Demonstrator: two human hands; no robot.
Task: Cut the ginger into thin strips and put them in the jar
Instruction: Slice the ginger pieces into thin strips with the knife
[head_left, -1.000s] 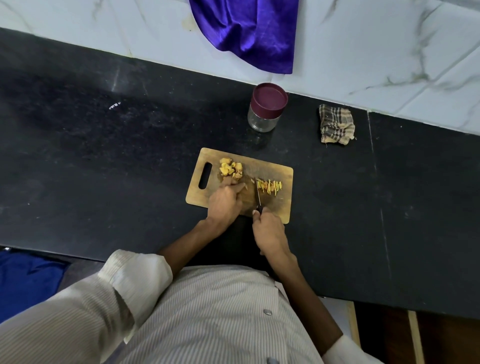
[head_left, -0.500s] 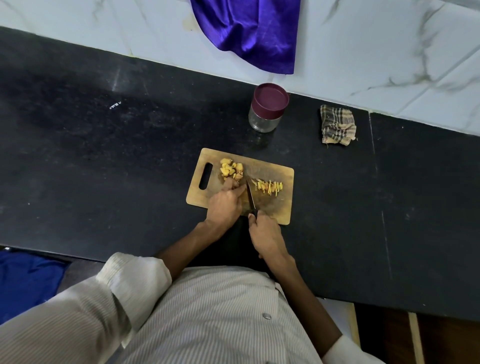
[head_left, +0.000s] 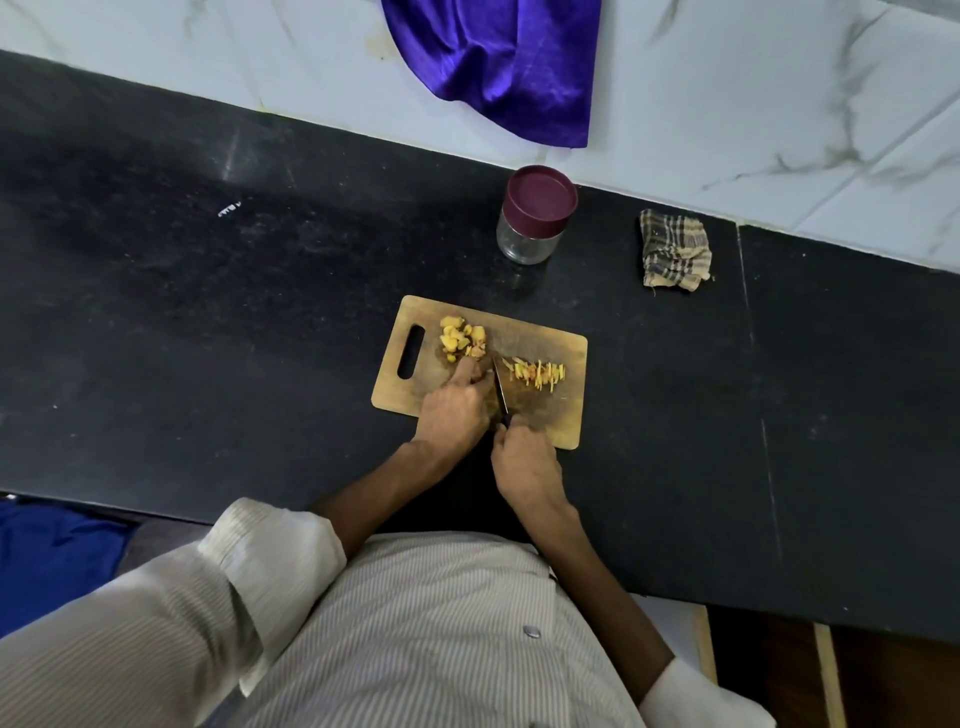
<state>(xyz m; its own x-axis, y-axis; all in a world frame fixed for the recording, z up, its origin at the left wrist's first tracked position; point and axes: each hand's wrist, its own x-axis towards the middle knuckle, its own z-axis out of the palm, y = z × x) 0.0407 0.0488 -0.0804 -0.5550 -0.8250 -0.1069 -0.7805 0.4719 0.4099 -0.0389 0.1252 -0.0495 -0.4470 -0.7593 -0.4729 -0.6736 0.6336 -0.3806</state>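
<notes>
A wooden cutting board (head_left: 550, 415) lies on the black counter. A heap of ginger chunks (head_left: 461, 339) sits near its handle slot, and thin ginger strips (head_left: 537, 373) lie spread to the right. My left hand (head_left: 457, 410) rests on the board with its fingertips curled over a ginger piece that it hides. My right hand (head_left: 524, 460) grips the handle of a knife (head_left: 500, 387), whose blade stands right beside the left fingertips. The glass jar (head_left: 532, 221) with a maroon lid on it stands behind the board.
A checked cloth (head_left: 674, 249) lies at the back right of the counter (head_left: 208, 322). A purple cloth (head_left: 498, 62) hangs down the marble wall behind the jar. Something blue (head_left: 52, 556) shows below the counter's front edge at left.
The knife has shifted left, away from the cut strips, until its blade stands against my left fingertips. My left hand has stayed in place.
</notes>
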